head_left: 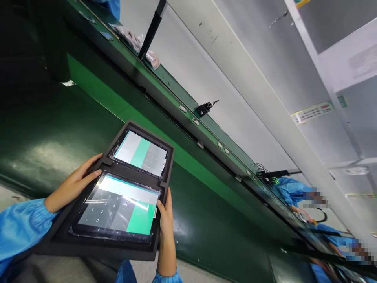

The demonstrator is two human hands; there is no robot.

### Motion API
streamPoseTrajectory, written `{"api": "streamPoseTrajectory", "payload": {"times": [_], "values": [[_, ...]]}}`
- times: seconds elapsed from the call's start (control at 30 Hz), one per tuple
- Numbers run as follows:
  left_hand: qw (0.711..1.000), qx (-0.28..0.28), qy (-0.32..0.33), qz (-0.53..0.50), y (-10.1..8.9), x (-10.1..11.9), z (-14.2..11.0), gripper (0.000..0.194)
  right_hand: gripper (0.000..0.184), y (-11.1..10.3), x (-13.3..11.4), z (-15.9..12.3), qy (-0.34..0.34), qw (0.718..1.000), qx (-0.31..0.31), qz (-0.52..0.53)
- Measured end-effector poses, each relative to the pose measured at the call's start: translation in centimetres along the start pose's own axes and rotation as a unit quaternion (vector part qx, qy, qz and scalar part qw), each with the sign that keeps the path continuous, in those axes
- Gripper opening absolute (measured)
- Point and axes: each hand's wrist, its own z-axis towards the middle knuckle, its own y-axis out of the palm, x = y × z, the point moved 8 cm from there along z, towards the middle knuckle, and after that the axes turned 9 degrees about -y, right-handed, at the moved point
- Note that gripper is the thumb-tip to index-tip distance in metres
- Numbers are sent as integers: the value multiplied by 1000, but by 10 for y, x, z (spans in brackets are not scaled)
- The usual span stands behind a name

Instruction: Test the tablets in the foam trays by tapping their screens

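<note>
- Lower tablet (114, 208): glossy, black-bordered, its lit screen showing white digits on grey, a bright green block at 4 o'clock, streaks of glare.
- Upper tablet (140, 153): at 1 o'clock from it, lit in white, green and grey.
- Black foam tray (118, 248): at the view's 8 o'clock, cradling both.
- Fingers of the left hand (72, 185) grasp its 10 o'clock edge; those of the right hand (166, 218), 3 o'clock.
- Green tabletop (212, 214): towards 4 o'clock.

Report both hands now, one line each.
Left hand: holding the left side of the black tray.
Right hand: holding the right side of the same black tray.
</note>
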Motion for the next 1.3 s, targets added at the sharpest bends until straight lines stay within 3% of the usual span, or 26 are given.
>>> {"api": "streamPoseTrajectory", "payload": {"times": [0.17,0.5,0.63,0.77,0.9,1.07,1.17,1.3], "values": [[999,-17,13,33,-2,1,5,70,76,-1,-7,19,-30,999,15,34],[999,-31,42,-10,-4,-7,9,67,92,25,-45,160,-95,995,-1,0],[997,5,74,24,-7,-6,15,57,87,34,-51,184,-100,995,-3,-10],[997,16,69,40,-8,-7,17,56,89,34,-37,155,-84,996,0,5],[999,12,43,30,-10,-5,9,64,91,21,-17,74,-63,998,-7,14],[996,8,34,87,-11,0,-8,66,89,10,0,-21,-41,997,-63,-9],[992,7,36,121,-12,2,-21,67,91,11,-4,-40,-46,995,-81,-27],[989,5,17,147,-16,-1,-35,69,95,13,-13,-40,-39,992,-95,-66]]}}
